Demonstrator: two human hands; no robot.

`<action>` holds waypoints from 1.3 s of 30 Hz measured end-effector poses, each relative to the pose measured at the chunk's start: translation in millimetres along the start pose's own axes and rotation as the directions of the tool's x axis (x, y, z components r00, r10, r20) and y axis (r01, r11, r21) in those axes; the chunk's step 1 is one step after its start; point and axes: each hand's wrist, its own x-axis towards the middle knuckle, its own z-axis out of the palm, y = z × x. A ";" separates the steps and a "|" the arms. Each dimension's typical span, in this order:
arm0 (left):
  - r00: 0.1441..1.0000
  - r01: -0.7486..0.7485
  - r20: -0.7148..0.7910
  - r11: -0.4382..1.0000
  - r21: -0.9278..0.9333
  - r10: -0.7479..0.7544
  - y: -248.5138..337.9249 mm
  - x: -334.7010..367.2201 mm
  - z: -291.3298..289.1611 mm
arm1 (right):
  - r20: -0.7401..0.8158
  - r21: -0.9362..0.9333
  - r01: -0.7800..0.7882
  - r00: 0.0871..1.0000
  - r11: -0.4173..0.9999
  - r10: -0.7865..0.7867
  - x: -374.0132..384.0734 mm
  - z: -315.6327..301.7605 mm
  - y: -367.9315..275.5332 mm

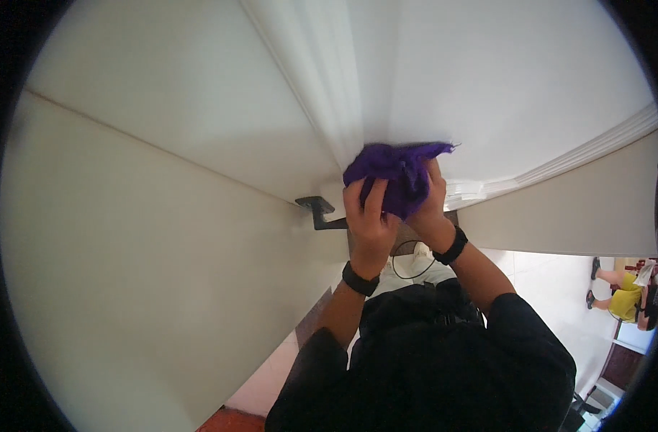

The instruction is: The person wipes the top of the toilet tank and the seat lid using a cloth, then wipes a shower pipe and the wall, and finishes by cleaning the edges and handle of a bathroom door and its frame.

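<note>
Both my hands are closed on a bunched purple cloth [394,169], held up in front of me near a white door frame [329,93]. My left hand [371,216] grips its lower left part, fingers bent over the fabric. On the other side, my right hand [433,201] grasps the right part, with some of its fingers hidden behind the cloth. A loose, frayed corner sticks out to the upper right. Close by my left hand is a black door handle [318,210] on a pale door [163,237]. Each wrist wears a black band.
A white wall [516,86] rises ahead and to the right, with ridged trim [559,169] along it. A thin black cable [404,276] loops by my legs. Far right, a person in yellow shorts [624,299] is on the white tiled floor [538,288]. A red mat [232,421] lies lower left.
</note>
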 end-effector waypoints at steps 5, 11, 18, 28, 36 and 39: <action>0.968 0.237 0.077 0.971 0.028 -0.239 -20.0 -52.2 25.3 | 0.193 -0.135 -0.148 0.966 0.980 0.172 -52.6 10.3 42.7; 0.860 0.417 0.257 0.898 0.141 -0.440 -43.9 -101.6 56.5 | 0.292 -0.180 -0.221 0.919 0.959 0.266 -101.1 8.7 94.4; 0.826 0.498 0.274 0.865 0.052 -0.492 -21.7 -123.7 103.8 | 0.259 -0.114 -0.229 0.932 0.967 0.252 -114.9 -32.2 130.2; 0.935 0.226 0.298 0.971 -0.082 -0.193 -9.8 -198.5 221.7 | -0.021 0.096 -0.379 0.924 0.920 0.383 -200.1 -86.8 245.8; 0.961 -0.067 0.255 0.984 -0.167 0.109 -51.8 -297.3 265.7 | -0.108 0.758 -0.341 0.775 0.556 0.623 -305.3 -69.5 337.9; 0.959 -0.118 0.239 0.980 -0.161 0.154 -70.2 -332.6 282.9 | -0.037 0.799 -0.331 0.806 0.502 0.591 -333.5 -64.0 362.9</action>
